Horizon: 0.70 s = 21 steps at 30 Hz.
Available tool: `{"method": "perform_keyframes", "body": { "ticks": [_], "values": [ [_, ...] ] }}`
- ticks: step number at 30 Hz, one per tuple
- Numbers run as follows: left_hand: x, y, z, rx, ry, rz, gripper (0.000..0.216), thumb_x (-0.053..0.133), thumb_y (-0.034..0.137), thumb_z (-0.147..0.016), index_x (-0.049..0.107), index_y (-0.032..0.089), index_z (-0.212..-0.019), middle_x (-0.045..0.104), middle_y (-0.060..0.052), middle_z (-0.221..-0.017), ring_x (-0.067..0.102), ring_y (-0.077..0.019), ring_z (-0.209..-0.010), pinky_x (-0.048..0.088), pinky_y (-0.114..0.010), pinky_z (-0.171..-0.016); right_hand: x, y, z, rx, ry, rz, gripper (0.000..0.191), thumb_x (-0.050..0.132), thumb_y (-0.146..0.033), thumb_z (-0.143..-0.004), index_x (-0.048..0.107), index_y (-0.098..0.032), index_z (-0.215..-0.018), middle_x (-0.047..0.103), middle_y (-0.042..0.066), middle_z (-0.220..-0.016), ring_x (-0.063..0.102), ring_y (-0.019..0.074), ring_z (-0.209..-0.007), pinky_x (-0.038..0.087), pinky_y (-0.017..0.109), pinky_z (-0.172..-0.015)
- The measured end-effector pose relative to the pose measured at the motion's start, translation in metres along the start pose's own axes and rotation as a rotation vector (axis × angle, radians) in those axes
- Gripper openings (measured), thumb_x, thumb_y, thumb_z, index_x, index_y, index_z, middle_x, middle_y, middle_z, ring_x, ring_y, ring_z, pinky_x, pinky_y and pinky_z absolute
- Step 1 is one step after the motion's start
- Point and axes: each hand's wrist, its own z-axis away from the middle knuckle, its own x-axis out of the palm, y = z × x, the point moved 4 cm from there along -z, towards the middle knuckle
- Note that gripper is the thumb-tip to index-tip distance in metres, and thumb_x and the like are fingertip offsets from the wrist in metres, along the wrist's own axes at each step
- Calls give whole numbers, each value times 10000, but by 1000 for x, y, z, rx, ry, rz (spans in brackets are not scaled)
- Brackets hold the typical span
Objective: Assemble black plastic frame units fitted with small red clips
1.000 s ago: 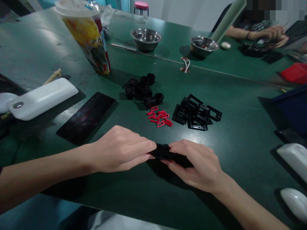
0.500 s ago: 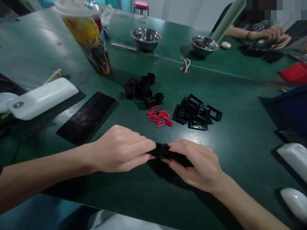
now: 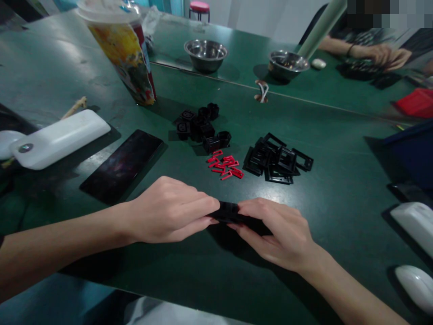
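Note:
Between my two hands is a small black plastic part (image 3: pixel 228 212), held just above the near side of the green table. My left hand (image 3: pixel 176 210) pinches its left end between thumb and fingers. At the other end, the thumb and fingers of my right hand (image 3: pixel 279 230) grip it too. Most of the part is hidden by the fingers. Just beyond the hands lie small red plastic clips (image 3: pixel 226 164). Black rectangular frames (image 3: pixel 279 158) are heaped to their right, and black socket-like pieces (image 3: pixel 201 126) form a pile behind them.
A black phone (image 3: pixel 123 164) and a white device (image 3: pixel 64 140) lie on the left. Behind them stands a large cup (image 3: pixel 122 54). Two metal bowls (image 3: pixel 206 55) are farther back. Across the green table (image 3: pixel 321 135), another person's hands (image 3: pixel 382 56) work. White objects (image 3: pixel 414 289) sit right.
My hands and the black part stay almost still. The other person's hands have shifted slightly across the table.

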Motion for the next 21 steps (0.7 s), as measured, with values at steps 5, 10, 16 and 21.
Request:
{"method": "perform_keyframes", "body": {
  "ticks": [5,10,16,21],
  "values": [
    [0,1,0,7,6,6,164,532,262,-1113,671,176,-1096,784,-17,-912,741,-152,-737,518,-266,-689,0,1,0,-2,-9,-5,213,732,-132,-984,640,-191,-1167,793,47,-968,770,175,-804,593,271,-707],
    [-1,1,0,16,-1,-16,155,538,253,-1105,674,178,-1104,772,-11,-911,736,-151,-727,513,-265,-677,1,2,0,-7,-3,-11,222,732,-136,-984,634,-195,-1175,796,55,-983,776,183,-820,602,280,-714],
    [0,1,0,13,-7,-15,158,517,261,-1119,654,185,-1105,782,-9,-924,738,-150,-737,508,-269,-683,-1,1,-1,4,6,-9,195,714,-153,-993,647,-212,-1167,804,46,-981,786,182,-814,612,278,-713],
    [-1,1,-1,27,15,-2,155,503,236,-1123,641,174,-1089,786,-18,-921,744,-157,-741,513,-273,-694,0,1,0,10,-8,-18,215,723,-144,-988,640,-210,-1175,798,42,-979,776,177,-807,605,274,-703]
  ]
}}
